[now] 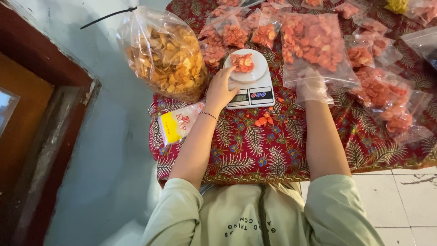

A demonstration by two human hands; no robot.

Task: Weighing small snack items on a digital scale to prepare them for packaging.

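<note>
The left hand [221,89] rests at the near-left edge of a white kitchen scale [250,82], fingers loosely spread and holding nothing, fingertips just touching the rim of its round plate. A small heap of orange-red chips [242,62] lies on that plate, just beyond and a little right of those fingertips, so the left hand is the nearer one to it. The heap is roughly round, with no clear long axis.

The right hand [312,89], apparently in a thin clear glove, is pushed into the mouth of a large clear bag of red chips [314,45] that lies lengthways away from the person, to the right of the scale. The plastic veils the fingers; whether they are closed on chips I cannot tell.

A big bag of yellow chips [166,54] stands left of the left hand, a flat yellow-and-white packet [175,125] near its wrist. Loose chips [264,119] lie on the patterned cloth [255,155] between the forearms. More small bags at the top and right are cut off.
</note>
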